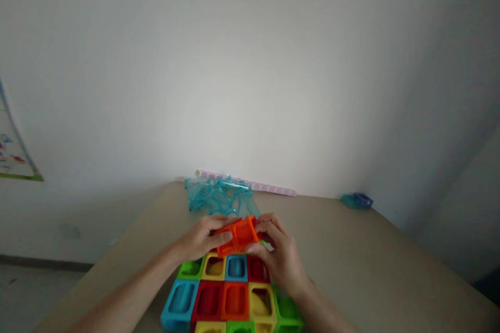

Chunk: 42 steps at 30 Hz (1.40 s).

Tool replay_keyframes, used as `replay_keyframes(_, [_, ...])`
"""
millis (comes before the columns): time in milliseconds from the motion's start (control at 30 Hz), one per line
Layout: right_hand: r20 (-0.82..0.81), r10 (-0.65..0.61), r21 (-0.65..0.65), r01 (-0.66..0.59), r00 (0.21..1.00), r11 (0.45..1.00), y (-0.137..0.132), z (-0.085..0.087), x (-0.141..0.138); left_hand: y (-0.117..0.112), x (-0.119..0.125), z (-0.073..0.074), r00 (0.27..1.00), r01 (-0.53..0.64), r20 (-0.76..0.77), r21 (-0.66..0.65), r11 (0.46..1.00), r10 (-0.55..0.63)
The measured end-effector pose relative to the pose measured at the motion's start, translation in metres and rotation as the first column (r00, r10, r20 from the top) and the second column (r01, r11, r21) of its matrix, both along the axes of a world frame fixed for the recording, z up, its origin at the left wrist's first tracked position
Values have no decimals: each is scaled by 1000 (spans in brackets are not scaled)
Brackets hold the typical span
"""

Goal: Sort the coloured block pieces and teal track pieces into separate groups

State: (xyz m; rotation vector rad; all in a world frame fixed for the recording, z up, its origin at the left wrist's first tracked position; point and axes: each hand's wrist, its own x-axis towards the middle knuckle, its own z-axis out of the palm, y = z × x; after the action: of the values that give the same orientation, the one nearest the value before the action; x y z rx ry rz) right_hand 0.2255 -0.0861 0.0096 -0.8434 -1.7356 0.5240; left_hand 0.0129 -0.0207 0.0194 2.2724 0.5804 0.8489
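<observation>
An orange plastic toy block (245,233) with recessed sides is held up between my two hands. My left hand (207,235) grips its left end, thumb across the near face. At the right end, the fingers and thumb of my right hand (275,247) are closed on the same block. Below them lie rows of similar hollow blocks in several colours, among them a blue block (180,299), a dark red block (209,301), a yellow block (262,302) and a green block (288,312). My right hand covers part of the rows' right side.
Clear blue plastic pieces (219,195) are heaped at the table's back, beside a purple-and-white patterned strip (273,188) along the wall. A small blue object (357,200) stands at the back right corner of the table (351,255). A poster (15,145) hangs at left.
</observation>
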Motion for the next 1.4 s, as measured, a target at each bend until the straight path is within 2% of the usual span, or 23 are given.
replay_keyframes(133, [56,-30,4,30,998,1000,-1,1,-1,3,0,-7,999,-12,37,-93,996,16])
replay_keyframes(300, [250,-18,62,3,968,998,-9,10,-4,9,-2,-16,986,-114,85,-298,948,145])
replay_keyframes(533, [325,-150,123,115,934,986,-17,18,2,12,-5,-19,972,-78,181,-360,930,152])
replay_keyframes(600, [406,-117,106,80,906,991,-20,19,3,9,-5,-17,964,-90,196,-394,915,179])
replay_keyframes(667, [501,-28,81,-14,865,997,-23,18,2,6,-5,-15,960,-72,213,-433,899,180])
replay_keyframes(767, [586,131,18,-174,799,984,-27,15,-6,2,-5,-13,968,29,232,-481,876,95])
replay_keyframes(867, [608,176,-22,-206,774,978,-26,12,-13,1,-6,-13,975,100,222,-462,881,6])
replay_keyframes(967, [563,80,-12,-89,822,996,-21,11,-11,0,-8,-13,983,102,178,-384,918,-35])
replay_keyframes(1033, [532,15,-12,-10,846,1000,-18,11,-6,-1,-8,-13,986,107,162,-372,922,-49])
replay_keyframes(1100, [541,1,-32,19,841,999,-18,13,1,-1,-8,-12,986,114,159,-375,920,-57])
replay_keyframes(1233, [586,112,-107,-61,802,992,-22,18,10,3,-10,-12,982,130,176,-347,929,-71])
replay_keyframes(1400, [645,176,-103,-144,744,984,-23,17,8,8,-13,-14,982,130,177,-361,923,-69])
